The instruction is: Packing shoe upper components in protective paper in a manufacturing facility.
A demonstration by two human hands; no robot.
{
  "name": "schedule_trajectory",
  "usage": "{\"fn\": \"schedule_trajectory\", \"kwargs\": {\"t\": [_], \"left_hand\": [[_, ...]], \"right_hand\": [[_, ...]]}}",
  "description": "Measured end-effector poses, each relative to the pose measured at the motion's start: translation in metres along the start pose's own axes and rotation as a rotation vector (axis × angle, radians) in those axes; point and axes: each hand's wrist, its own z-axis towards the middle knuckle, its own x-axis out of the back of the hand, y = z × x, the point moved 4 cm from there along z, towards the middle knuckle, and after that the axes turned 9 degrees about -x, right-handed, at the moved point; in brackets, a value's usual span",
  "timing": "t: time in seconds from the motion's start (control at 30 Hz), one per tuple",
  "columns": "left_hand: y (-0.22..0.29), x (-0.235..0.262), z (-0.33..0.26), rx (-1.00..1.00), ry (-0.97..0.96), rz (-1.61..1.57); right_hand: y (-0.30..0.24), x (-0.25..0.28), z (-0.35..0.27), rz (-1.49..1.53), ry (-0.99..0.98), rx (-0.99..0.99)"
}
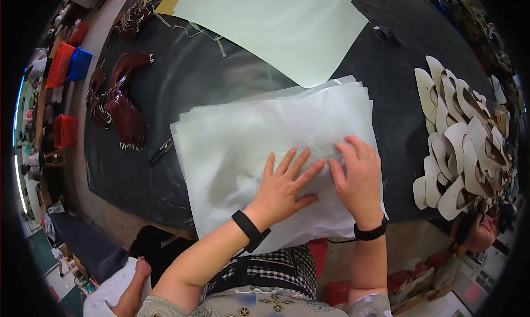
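Note:
A stack of thin, translucent whitish sheets [226, 146] lies on the dark tabletop in front of me, its edges slightly out of line. My left hand [284, 184] rests flat on the top sheet with the fingers spread. Just to its right, my right hand [358, 173] touches the same sheet with its fingers bent and apart. The right thumb is close to the tip of a left finger, and no object shows between them. A large pale green sheet [276, 30] lies beyond the stack, one corner reaching its far edge.
At left on the dark table [182, 90] are glossy dark red cut pieces [127, 115] and a small black hand tool [161, 152]. Cream shoe-upper-like pieces [464, 146] are heaped at right. Another person's arm [130, 286] shows at lower left, and red bins [65, 130] stand beyond the table.

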Motion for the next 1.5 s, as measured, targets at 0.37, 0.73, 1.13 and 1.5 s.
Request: {"fn": "schedule_trajectory", "kwargs": {"t": [0.37,0.73,1.13,1.5], "left_hand": [[-0.01,-0.008,-0.002,-0.003,0.094,0.012],[-0.009,-0.013,-0.002,0.034,0.114,0.002],[-0.017,-0.011,-0.009,0.105,0.068,-0.043],[-0.011,-0.017,-0.002,0.078,0.1,-0.09]], "right_hand": [[0.014,-0.048,0.054,-0.027,-0.422,0.133],[-0.04,-0.123,0.166,-0.209,-0.484,-0.231],[-0.005,-0.054,0.215,0.424,0.338,0.024],[0.019,-0.072,0.214,-0.056,-0.045,0.156]]}}
